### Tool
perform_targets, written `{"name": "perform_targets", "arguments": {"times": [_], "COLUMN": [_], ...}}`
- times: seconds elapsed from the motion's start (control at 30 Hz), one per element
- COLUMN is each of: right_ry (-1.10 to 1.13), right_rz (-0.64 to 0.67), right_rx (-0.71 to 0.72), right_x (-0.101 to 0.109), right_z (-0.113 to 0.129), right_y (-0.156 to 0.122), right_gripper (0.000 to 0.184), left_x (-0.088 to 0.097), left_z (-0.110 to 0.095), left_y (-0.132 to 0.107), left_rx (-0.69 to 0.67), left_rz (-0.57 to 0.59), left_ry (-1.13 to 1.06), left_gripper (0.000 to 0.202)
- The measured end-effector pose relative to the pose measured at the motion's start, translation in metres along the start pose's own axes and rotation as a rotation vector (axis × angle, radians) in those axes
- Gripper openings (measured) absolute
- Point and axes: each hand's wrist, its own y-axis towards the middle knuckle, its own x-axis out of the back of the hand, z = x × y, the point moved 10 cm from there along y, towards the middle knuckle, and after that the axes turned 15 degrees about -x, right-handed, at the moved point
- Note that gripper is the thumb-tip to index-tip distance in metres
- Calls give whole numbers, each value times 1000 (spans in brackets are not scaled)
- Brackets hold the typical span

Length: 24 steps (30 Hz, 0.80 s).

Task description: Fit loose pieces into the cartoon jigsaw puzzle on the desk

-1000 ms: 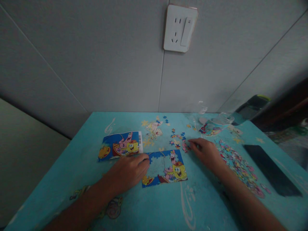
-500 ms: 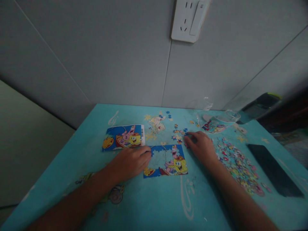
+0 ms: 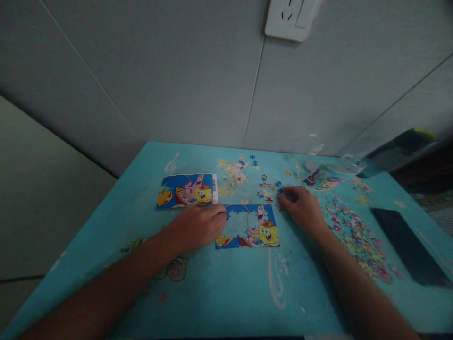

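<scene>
A partly built cartoon jigsaw puzzle (image 3: 249, 229) lies on the turquoise table (image 3: 226, 293). My left hand (image 3: 198, 226) rests on the table with curled fingers touching the puzzle's left edge. My right hand (image 3: 302, 208) lies just right of the puzzle's top corner, fingertips pinched on small loose pieces (image 3: 267, 189). A printed reference picture (image 3: 187, 190) lies beyond my left hand. A large heap of loose pieces (image 3: 354, 236) spreads to the right of my right forearm.
A clear plastic cup with a printed label (image 3: 323, 177) lies at the back right. A dark flat phone (image 3: 406, 245) sits near the right edge. A grey wall with a white socket (image 3: 292, 19) rises behind the table.
The view has tilted down and shifted, so everything sits higher in the picture. My right hand has drawn slightly in toward the puzzle's corner. My left hand stays at the puzzle's left edge.
</scene>
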Motion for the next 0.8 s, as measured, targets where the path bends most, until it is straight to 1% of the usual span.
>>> {"name": "perform_targets", "arguments": {"times": [0.1,0.17,0.23,0.27,0.4,0.5,0.57,0.63,0.73,0.8], "right_ry": [10,32,82,112,225,223,208,195,179,169], "right_rz": [-31,-54,-36,-1,270,396,428,430,417,403], "right_rx": [14,36,94,141,341,420,437,433,424,414], "right_x": [6,14,22,23,12,-3,-12,-16,-16,-13], "right_z": [0,4,14,22,59,76,79,78,74,71], "right_y": [-1,-5,-15,-22,-58,-78,-82,-82,-78,-75], "right_gripper": [35,36,35,33,21,16,15,20,32,31], "left_x": [0,0,1,2,3,3,3,3,2,3], "left_z": [0,0,0,-1,-2,-1,-1,-1,-1,-1], "left_y": [0,0,0,0,1,1,1,1,1,1], "left_rx": [5,4,-4,-8,-16,-11,-4,0,-2,-6], "left_rz": [2,-3,-8,-11,-3,8,14,21,24,16], "left_ry": [2,3,6,8,19,19,20,24,28,29], "left_gripper": [24,24,24,24,24,24,24,23,23,24]}}
